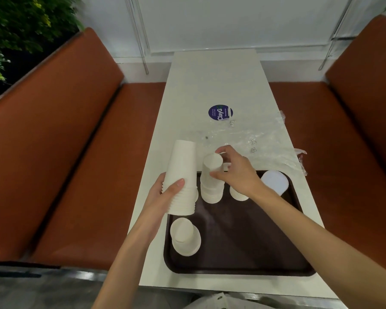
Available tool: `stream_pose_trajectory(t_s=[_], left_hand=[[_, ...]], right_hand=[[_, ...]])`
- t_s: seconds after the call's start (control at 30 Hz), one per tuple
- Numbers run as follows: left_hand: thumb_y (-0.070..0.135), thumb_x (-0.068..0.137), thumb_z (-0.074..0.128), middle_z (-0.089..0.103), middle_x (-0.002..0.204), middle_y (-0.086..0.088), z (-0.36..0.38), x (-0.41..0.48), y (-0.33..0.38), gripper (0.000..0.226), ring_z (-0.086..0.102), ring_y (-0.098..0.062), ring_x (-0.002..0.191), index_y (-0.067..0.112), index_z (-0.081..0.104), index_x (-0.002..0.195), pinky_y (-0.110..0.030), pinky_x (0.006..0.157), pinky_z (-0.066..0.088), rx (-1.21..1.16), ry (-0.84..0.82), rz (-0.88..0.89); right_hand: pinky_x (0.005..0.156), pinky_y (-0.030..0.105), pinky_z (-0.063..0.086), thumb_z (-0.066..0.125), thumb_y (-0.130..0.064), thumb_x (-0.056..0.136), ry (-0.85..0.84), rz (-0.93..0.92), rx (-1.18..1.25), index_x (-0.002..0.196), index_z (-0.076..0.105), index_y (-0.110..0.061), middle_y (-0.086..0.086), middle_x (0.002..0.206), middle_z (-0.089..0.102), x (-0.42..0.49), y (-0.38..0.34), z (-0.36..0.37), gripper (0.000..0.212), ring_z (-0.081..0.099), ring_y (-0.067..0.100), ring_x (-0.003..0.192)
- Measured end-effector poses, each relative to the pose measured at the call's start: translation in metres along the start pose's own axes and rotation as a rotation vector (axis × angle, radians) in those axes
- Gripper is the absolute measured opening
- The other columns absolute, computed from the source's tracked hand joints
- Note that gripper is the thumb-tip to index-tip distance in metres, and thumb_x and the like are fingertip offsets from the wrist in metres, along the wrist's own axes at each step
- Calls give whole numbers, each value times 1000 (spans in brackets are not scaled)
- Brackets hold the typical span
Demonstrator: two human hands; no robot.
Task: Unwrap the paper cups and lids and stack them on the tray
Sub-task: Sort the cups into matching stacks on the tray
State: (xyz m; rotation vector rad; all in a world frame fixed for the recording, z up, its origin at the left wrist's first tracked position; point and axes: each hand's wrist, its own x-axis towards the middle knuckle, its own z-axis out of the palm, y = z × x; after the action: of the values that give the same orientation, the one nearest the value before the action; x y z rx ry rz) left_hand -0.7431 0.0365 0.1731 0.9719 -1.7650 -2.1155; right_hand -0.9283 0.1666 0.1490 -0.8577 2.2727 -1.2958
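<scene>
Left hand (163, 195) has its grip curled round a tall upside-down cup stack (183, 170) at the far-left edge of the tray (243, 237); I can't tell whether it's touching down. Right hand (236, 175) pinches the top cup of the middle stack (211, 190) standing on the tray. I'd steady that one and lower the tall stack straight, rims level. A third stack (239, 195) hides under the wrist. The lids (274, 181) blur together, and the clear wrap (254, 134) fades into the surface.
</scene>
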Motion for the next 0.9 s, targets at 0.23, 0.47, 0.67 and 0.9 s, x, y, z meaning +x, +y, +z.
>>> stream_pose_trajectory(t_s=[0.23, 0.47, 0.67, 0.9], left_hand=[[65, 55, 82, 60, 110, 15, 7, 1, 7, 59, 63, -7, 98, 47, 47, 100, -12, 60, 52, 13, 24, 12], [64, 58, 81, 63, 111, 14, 10, 2, 8, 58, 68, -2, 93, 45, 50, 102, -15, 65, 53, 4, 5, 41], [60, 65, 77, 62, 115, 8, 16, 7, 8, 58, 65, -11, 102, 41, 48, 111, -23, 71, 57, 58, -13, 32], [54, 65, 71, 66, 113, 8, 25, 9, 6, 51, 68, -11, 99, 40, 51, 110, -26, 75, 58, 134, -100, 27]], right_hand=[[91, 26, 41, 77, -17, 81, -1, -134, -177, 125, 54, -14, 2, 121, 61, -6, 1, 12, 50, 54, 18, 111], [87, 23, 44, 77, -17, 81, 20, -165, -188, 123, 56, -16, 0, 116, 61, -3, -6, 8, 47, 56, 16, 106], [74, 28, 53, 57, -34, 98, -66, 74, 519, 117, 63, -16, -1, 102, 72, -9, -43, -1, 27, 70, 15, 89], [82, 33, 59, 74, -30, 86, -147, 88, 490, 121, 62, -15, 1, 112, 72, -6, -53, -4, 40, 70, 15, 102]])
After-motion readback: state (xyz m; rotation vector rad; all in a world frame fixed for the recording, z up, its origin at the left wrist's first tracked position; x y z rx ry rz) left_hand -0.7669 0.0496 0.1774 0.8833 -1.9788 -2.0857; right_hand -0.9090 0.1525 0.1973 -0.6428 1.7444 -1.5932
